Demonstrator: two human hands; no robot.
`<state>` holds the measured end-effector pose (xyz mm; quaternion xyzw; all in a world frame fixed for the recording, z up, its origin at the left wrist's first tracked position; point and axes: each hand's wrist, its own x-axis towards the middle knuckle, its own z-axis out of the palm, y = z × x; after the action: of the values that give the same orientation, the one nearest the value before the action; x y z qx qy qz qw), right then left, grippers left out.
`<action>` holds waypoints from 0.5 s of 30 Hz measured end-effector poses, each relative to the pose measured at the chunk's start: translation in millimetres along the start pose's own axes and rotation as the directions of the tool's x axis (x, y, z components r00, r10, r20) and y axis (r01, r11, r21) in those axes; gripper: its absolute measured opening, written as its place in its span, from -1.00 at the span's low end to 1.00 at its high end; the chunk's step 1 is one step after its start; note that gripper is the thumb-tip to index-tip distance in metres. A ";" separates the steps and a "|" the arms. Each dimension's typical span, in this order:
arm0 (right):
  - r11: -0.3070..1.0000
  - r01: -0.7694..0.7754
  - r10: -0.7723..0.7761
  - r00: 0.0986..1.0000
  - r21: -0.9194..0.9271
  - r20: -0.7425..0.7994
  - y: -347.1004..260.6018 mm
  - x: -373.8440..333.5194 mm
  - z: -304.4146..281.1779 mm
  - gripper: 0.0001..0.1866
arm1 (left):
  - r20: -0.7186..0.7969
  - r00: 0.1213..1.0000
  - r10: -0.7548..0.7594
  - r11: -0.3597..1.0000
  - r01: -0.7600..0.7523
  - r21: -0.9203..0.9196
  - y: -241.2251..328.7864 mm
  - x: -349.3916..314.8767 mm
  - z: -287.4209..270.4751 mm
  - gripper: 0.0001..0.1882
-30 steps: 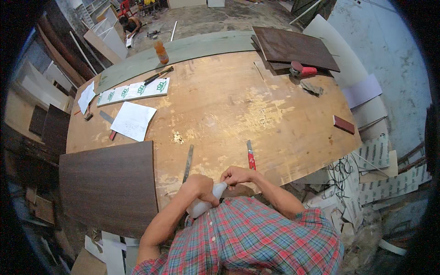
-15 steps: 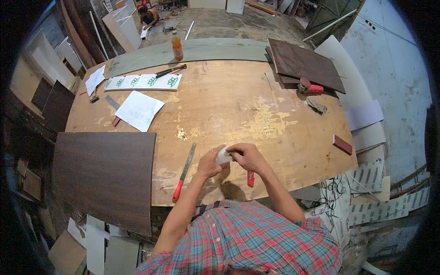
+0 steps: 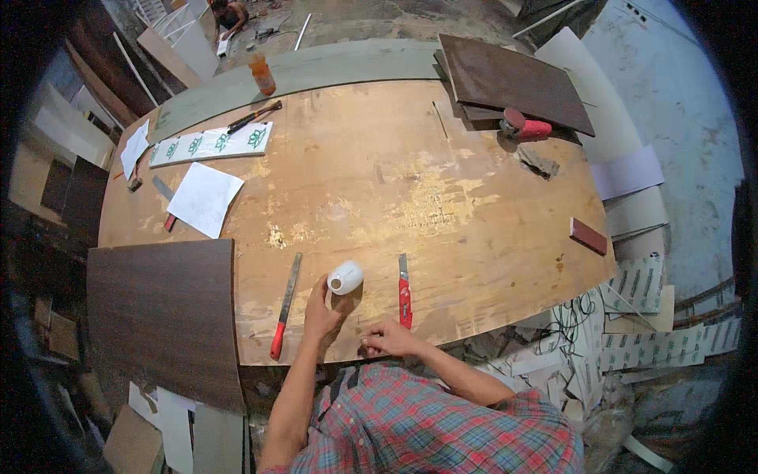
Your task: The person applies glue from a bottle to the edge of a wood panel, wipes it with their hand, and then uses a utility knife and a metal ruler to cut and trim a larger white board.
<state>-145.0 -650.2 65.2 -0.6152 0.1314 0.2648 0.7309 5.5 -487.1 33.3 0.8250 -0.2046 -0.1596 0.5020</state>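
Grasping the open white bottle (image 3: 348,277) in left hand (image 3: 323,316) alone, having withdrawn the curled right hand (image 3: 388,340), hard to tell if empty.

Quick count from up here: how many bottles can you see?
2. The white bottle is at the person's left hand; the orange bottle is toward the far left of the table. Others could be hidden around it.
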 end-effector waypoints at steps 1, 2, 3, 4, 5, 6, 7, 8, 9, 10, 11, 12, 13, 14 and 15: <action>0.996 -0.007 0.009 1.000 -0.084 0.022 -15.3 2.6 -6.1 -0.74 | -0.055 0.998 -0.021 1.000 0.021 -0.007 -12.0 -9.5 -4.1 -0.28; 0.985 -0.014 0.021 0.999 -0.170 0.040 -29.2 5.8 -13.4 -0.75 | -0.109 0.993 -0.043 0.999 0.041 -0.020 -14.1 -18.4 -9.1 -0.30; 0.966 -0.018 0.036 0.997 -0.259 0.065 -33.9 7.9 -15.5 -0.75 | -0.102 0.994 -0.045 0.999 0.047 0.021 -17.6 -29.0 -16.6 -0.34; 0.893 0.136 -0.145 0.989 -0.429 0.012 -11.5 20.4 -19.7 -0.76 | -0.106 0.993 -0.052 0.997 0.058 0.055 -7.7 -39.8 -30.8 -0.37; 0.883 0.140 -0.160 0.987 -0.449 -0.006 -12.3 22.3 -18.5 -0.77 | -0.146 0.986 -0.082 0.990 0.097 0.099 -4.9 -59.9 -49.9 -0.40; 0.869 0.164 -0.178 0.984 -0.467 0.016 -15.4 27.6 -14.7 -0.77 | -0.175 0.980 -0.096 0.958 0.138 0.250 -32.0 -83.2 -58.0 -0.49; 0.856 0.149 -0.171 0.985 -0.494 0.001 -15.5 29.1 -8.5 -0.78 | -0.202 0.977 -0.066 0.967 0.113 0.230 -32.9 -104.2 -73.7 -0.51; 0.841 0.140 -0.163 0.987 -0.522 0.001 -17.6 30.8 -0.9 -0.78 | -0.239 0.970 -0.044 0.971 0.097 0.216 -30.4 -123.8 -87.3 -0.53; 0.765 0.163 -0.112 0.986 -0.623 0.120 -23.7 35.6 5.5 -0.78 | -0.265 0.959 -0.096 0.984 0.131 0.118 -22.0 -139.1 -104.9 -0.58; 0.678 0.202 -0.061 0.974 -0.706 0.219 -29.5 43.3 21.2 -0.78 | -0.322 0.946 -0.028 0.954 0.121 0.273 -17.7 -159.8 -123.2 -0.59; 0.669 0.291 -0.031 0.930 -0.684 0.366 -29.8 54.6 41.4 -0.79 | -0.346 0.925 -0.160 0.959 0.229 0.169 -29.4 -182.9 -134.4 -0.61; 0.664 0.358 0.001 0.877 -0.657 0.480 -29.1 63.4 58.8 -0.79 | -0.441 0.867 -0.234 0.939 0.319 0.130 -39.6 -211.7 -145.0 -0.63; 0.659 0.406 0.034 0.824 -0.633 0.565 -30.5 69.0 75.8 -0.80 | -0.513 0.806 -0.295 0.919 0.386 0.077 -49.9 -237.0 -151.2 -0.65; 0.613 0.475 0.041 0.779 -0.632 0.625 -41.9 81.1 101.6 -0.83 | -0.632 0.731 -0.258 0.942 0.337 0.005 -60.7 -266.1 -155.9 -0.70; 0.502 0.493 0.048 0.804 -0.711 0.593 -62.0 89.8 131.1 -0.84 | -0.666 0.638 -0.386 0.908 0.390 -0.153 -79.6 -300.6 -154.4 -0.74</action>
<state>-54.4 -509.3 97.5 -0.7983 -0.3092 0.3544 0.3763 -168.1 -186.8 48.3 0.8505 0.1757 0.0515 0.4931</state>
